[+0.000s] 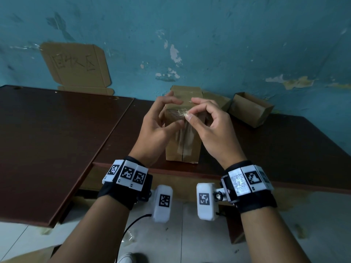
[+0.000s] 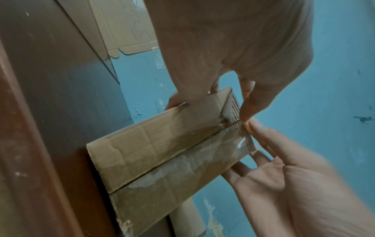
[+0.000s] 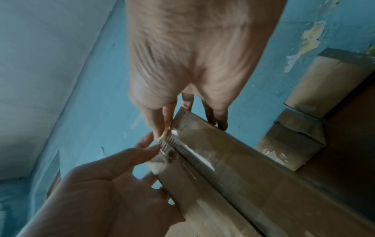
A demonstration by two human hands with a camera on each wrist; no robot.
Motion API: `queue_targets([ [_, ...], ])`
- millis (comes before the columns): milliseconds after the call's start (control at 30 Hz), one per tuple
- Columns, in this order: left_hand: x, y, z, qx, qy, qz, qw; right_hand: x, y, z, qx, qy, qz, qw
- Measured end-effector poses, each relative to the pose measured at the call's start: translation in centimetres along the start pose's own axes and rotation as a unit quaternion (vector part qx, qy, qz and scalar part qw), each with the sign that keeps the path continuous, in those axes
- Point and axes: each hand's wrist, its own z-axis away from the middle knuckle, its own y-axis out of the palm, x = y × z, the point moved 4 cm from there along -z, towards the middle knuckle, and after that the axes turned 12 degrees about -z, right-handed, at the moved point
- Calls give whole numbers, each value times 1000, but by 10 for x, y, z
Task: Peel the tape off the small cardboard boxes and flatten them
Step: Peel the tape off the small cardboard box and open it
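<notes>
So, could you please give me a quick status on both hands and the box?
Right hand pinching the tape end at the upright box top. Left hand steadying the box. Tape mostly still on. Nothing blocking.

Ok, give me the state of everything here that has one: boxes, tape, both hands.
Taped box: standing upright on the table, seam still closed.
Clear tape: stuck along the seam, top end lifted.
Right hand: pinches the lifted tape end.
Left hand: fingers loosely curled beside the box top, holding nothing clearly.
Second box: lying on its side, open.
Cardboard sheet: flattened, leaning on the wall.
</notes>
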Motion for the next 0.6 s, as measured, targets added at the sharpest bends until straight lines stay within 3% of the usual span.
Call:
queue_targets([
  [200, -2, 1, -1, -24, 27, -71, 997, 3, 2, 0, -11, -39, -5, 999],
  [600, 2, 0, -3, -42, 11, -41, 998, 4, -2, 1, 11, -28, 18, 999],
])
